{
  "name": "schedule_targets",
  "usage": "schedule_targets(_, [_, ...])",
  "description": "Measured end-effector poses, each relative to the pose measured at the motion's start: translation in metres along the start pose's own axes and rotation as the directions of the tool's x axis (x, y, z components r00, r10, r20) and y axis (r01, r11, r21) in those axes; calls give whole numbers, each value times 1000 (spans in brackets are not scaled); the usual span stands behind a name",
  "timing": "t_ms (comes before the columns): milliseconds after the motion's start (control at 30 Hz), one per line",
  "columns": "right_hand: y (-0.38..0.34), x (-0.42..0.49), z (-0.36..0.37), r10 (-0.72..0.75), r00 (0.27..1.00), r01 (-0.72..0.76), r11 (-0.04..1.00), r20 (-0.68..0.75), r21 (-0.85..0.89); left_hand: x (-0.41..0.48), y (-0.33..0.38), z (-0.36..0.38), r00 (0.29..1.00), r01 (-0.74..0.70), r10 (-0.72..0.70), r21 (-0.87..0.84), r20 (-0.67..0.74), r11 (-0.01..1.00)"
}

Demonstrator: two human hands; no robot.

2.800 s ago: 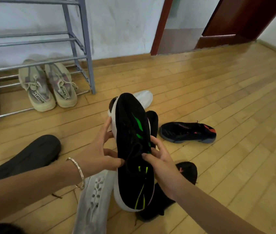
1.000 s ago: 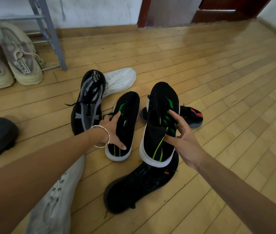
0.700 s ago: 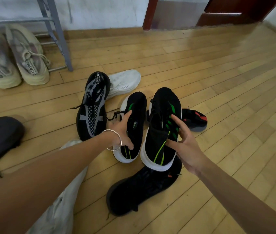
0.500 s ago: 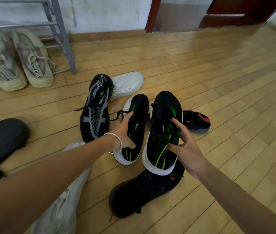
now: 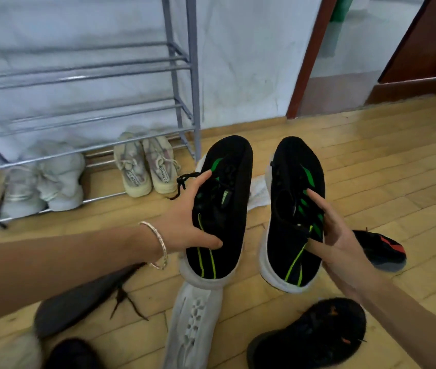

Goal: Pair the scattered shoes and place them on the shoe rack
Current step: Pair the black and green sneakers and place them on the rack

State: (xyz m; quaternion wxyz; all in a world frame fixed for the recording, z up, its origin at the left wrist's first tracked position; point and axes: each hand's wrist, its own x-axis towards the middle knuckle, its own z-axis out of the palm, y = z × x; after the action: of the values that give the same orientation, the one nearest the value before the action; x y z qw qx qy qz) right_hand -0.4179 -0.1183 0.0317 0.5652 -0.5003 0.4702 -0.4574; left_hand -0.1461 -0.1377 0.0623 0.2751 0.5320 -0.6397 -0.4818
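Laces (image 5: 185,179) dangling from the left shoe (image 5: 218,209) risk snagging a shoe rack (image 5: 182,102) bar. Left hand (image 5: 185,225) is gripping that shoe; right hand (image 5: 328,235) is gripping its mate (image 5: 291,209). Both black, green-striped, white-soled shoes are hanging above the floor, near the rack.

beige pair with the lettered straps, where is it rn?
Head view, left of centre: beige pair sits on the shoe rack bottom shelf, beside its right post.
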Motion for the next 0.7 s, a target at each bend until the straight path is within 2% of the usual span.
schedule_targets(200, [-84, -9, 95, -165, 970, 169, 986, 180, -5, -101, 47, -70, 967, -93, 77, -55, -244, 994])
schedule_targets(300, [-124, -30, 136, -215, 933, 225, 974, 289, -2, -162, 75, -95, 927, -121, 76, -102, -368, 987])
schedule_targets(433, [-174, -68, 181, -286, 865, 304, 953, 412, 23, -239, 107, -117, 856, -175, 113, -77, -504, 982])
schedule_targets(700, [-240, -134, 234, -375, 777, 384, 919, 506, 91, -353, 160, -133, 742, -263, 201, -1, -639, 965])
